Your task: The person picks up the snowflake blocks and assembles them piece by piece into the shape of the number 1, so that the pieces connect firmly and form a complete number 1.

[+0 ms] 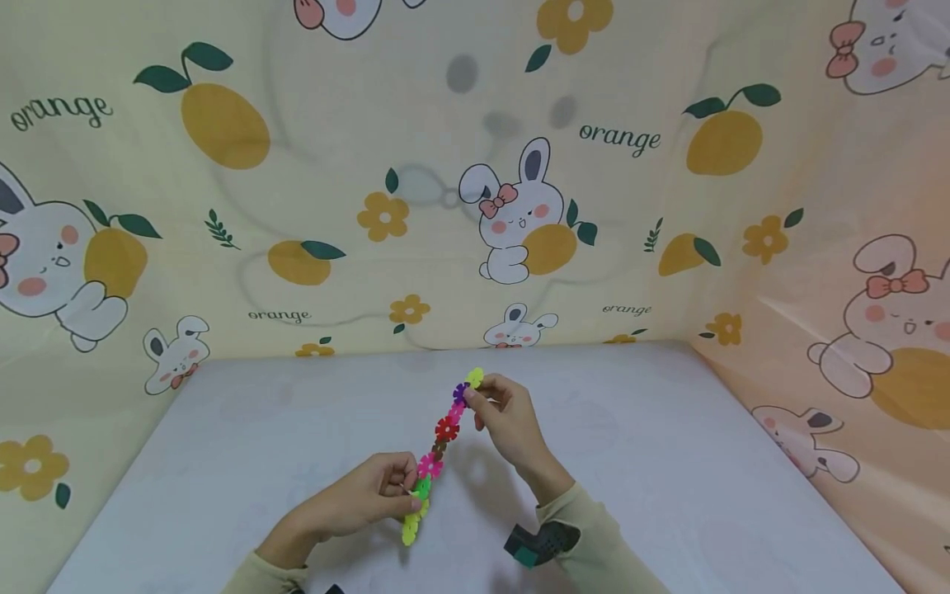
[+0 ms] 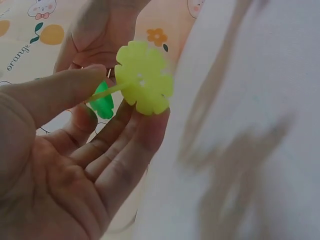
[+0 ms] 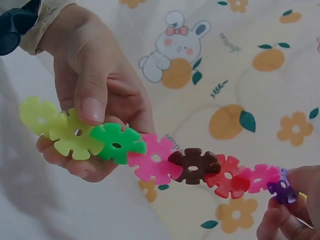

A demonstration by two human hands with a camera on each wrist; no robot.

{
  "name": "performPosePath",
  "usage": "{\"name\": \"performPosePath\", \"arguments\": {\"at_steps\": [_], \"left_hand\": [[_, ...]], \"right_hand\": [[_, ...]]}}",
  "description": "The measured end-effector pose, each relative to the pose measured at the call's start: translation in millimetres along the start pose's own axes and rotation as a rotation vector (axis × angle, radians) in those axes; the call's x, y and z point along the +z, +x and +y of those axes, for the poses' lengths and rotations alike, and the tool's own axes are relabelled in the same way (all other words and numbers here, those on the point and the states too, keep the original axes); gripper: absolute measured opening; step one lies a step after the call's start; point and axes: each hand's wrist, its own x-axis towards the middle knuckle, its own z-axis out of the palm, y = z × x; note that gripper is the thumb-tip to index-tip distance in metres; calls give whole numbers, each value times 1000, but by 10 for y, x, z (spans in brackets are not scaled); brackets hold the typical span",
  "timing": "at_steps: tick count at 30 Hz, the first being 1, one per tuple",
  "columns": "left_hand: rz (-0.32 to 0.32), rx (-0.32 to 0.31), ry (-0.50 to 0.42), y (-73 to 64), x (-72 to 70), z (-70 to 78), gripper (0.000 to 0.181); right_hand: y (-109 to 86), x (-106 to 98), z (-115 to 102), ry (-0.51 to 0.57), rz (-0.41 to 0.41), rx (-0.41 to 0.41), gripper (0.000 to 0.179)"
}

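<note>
A chain of interlocking snowflake discs (image 1: pixel 447 429) runs slantwise between my two hands, above the table. My left hand (image 1: pixel 367 492) pinches its near end, thumb over a yellow disc (image 2: pixel 144 77) beside the green disc (image 3: pixel 118 143). Another yellow disc (image 3: pixel 41 116) ends the chain there. My right hand (image 1: pixel 512 421) pinches the far end at the purple disc (image 3: pixel 283 186), with a yellow disc (image 1: pixel 475 378) just past its fingertips. Between the hands come a pink disc (image 3: pixel 150 167), a brown disc (image 3: pixel 194 175), a red disc (image 3: pixel 224 186) and a smaller-looking pink disc (image 3: pixel 258 182).
A white table (image 1: pixel 297 412) lies under the hands, with their shadows on it. Behind it hangs a cream cloth (image 1: pixel 356 107) printed with rabbits and oranges, which also covers the right side. A dark device (image 1: pixel 545 543) sits on the right wrist.
</note>
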Motion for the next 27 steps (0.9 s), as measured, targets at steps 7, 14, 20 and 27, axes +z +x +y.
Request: {"name": "performPosePath", "arguments": {"at_steps": [7, 14, 20, 27], "left_hand": [[-3, 17, -12, 3, 13, -8, 17], [-3, 41, -37, 10, 22, -28, 16], [-3, 55, -47, 15, 19, -58, 16], [-17, 11, -34, 23, 25, -64, 18]], "right_hand": [[30, -12, 71, 8, -72, 6, 11], [37, -12, 115, 10, -109, 45, 15], [36, 1, 131, 4, -118, 76, 19], [49, 11, 197, 62, -106, 115, 23]]}}
